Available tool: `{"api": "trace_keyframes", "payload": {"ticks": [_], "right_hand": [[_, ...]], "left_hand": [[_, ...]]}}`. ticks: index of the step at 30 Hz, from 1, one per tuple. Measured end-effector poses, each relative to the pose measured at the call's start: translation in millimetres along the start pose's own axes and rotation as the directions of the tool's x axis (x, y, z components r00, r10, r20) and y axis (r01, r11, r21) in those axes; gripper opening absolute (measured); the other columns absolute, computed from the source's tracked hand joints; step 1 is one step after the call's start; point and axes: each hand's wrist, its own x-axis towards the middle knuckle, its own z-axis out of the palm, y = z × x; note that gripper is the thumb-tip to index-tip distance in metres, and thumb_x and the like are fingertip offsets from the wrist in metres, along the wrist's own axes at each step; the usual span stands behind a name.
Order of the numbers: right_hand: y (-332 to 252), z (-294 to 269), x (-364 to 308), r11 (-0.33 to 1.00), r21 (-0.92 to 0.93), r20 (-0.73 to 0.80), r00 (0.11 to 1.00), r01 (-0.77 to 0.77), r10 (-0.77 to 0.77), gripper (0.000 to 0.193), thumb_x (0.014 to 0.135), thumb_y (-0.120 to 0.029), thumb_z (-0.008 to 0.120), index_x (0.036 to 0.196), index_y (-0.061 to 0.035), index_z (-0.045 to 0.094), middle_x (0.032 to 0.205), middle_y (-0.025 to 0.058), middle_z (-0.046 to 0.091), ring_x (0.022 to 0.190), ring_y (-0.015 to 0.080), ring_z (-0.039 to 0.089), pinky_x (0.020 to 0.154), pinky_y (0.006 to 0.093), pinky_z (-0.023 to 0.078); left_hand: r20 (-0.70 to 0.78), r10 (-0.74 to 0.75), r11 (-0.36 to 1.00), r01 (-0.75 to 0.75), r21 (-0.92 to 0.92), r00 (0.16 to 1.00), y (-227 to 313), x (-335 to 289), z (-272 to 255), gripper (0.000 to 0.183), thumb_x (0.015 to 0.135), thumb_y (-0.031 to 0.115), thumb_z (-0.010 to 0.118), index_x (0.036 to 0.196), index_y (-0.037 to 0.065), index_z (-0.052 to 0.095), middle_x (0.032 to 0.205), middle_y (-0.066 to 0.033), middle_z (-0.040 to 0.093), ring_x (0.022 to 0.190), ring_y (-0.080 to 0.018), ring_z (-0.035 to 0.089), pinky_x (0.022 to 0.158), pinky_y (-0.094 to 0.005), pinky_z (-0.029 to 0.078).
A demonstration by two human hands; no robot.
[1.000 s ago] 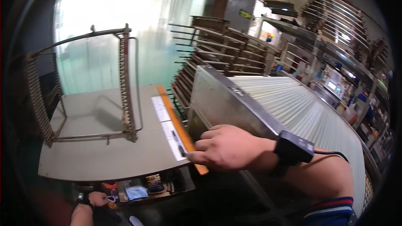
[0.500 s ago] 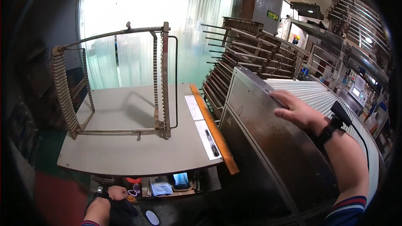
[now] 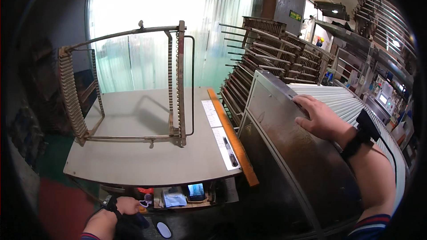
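My right hand (image 3: 313, 114) lies on the top edge of a metal machine housing (image 3: 278, 111), its fingers stretched out and gripping nothing. Low on the left, my left hand (image 3: 127, 205) hangs in front of the shelf below the table; its fingers are turned away, so I cannot see whether they hold anything. Close beside it is a small purple-and-white looped item (image 3: 145, 201). An upright metal rack frame (image 3: 181, 84) with toothed, slotted sides stands on the grey table (image 3: 129, 164), apart from both hands.
An orange strip (image 3: 233, 138) edges the table, beside written paper sheets (image 3: 219, 135) and a black pen (image 3: 230, 151). Stacked metal racks (image 3: 267, 58) stand behind the machine. White rollers or slats (image 3: 329, 91) extend to its right. The under-table shelf holds a blue-white packet (image 3: 175, 199).
The view has shifted slightly, so the table and rack appear a little further right. My left hand sits a bit closer to the shelf items. My right hand stays on the machine edge.
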Motion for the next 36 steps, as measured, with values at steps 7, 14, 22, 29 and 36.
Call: {"api": "trace_keyframes", "payload": {"ticks": [7,14,22,29,36], "right_hand": [[-9,-7,7,0.999,0.031,0.042,0.999,-0.017,0.016,0.059,0.090,-0.022,0.072,0.140,0.0033,0.056,0.143,0.0241,0.058,0.133,0.0428,0.056,0.114,0.0444,0.045],[-1,2,1,0.998,-0.040,-0.027,0.998,0.049,-0.050,0.057,0.090,-0.020,0.072,0.140,0.0023,0.056,0.142,0.0225,0.059,0.130,0.0420,0.058,0.113,0.0440,0.046],[-6,-2,2,0.999,0.025,-0.063,0.997,0.038,-0.036,0.050,0.090,-0.012,0.068,0.137,0.0023,0.058,0.135,0.0231,0.061,0.127,0.0391,0.060,0.112,0.0431,0.046],[-2,-3,12,0.996,-0.087,-0.043,0.999,0.022,-0.026,0.055,0.092,-0.020,0.068,0.142,0.0010,0.055,0.139,0.0233,0.061,0.133,0.0384,0.057,0.116,0.0440,0.043],[-5,-12,27,0.996,-0.084,0.038,0.999,0.003,0.000,0.056,0.092,-0.019,0.068,0.142,0.0012,0.055,0.140,0.0227,0.060,0.132,0.0382,0.058,0.115,0.0432,0.045]], "left_hand": [[-0.151,0.707,0.659,-0.721,-0.212,0.691,147,-74,-144,0.023,0.101,0.028,0.068,0.109,0.007,0.072,0.106,-0.0134,0.073,0.101,-0.0341,0.070,0.088,-0.0423,0.056],[-0.913,0.207,0.913,-0.404,0.052,0.350,100,30,-206,0.040,0.088,0.032,0.079,0.121,0.010,0.069,0.119,-0.0140,0.069,0.114,-0.0347,0.064,0.101,-0.0470,0.049],[-0.940,0.059,0.992,-0.121,0.018,0.337,75,71,-209,0.048,0.090,0.042,0.077,0.122,0.007,0.070,0.120,-0.0156,0.069,0.116,-0.0366,0.060,0.105,-0.0489,0.041],[-0.917,0.013,0.995,-0.095,-0.027,0.400,89,66,-216,0.035,0.084,0.039,0.078,0.094,0.006,0.072,0.089,-0.0121,0.071,0.092,-0.0352,0.066,0.089,-0.0478,0.045],[-0.845,-0.051,0.998,0.002,-0.059,0.532,96,56,-228,0.036,0.082,0.039,0.078,0.084,0.005,0.069,0.083,-0.0140,0.070,0.088,-0.0379,0.066,0.083,-0.0484,0.047]]}}
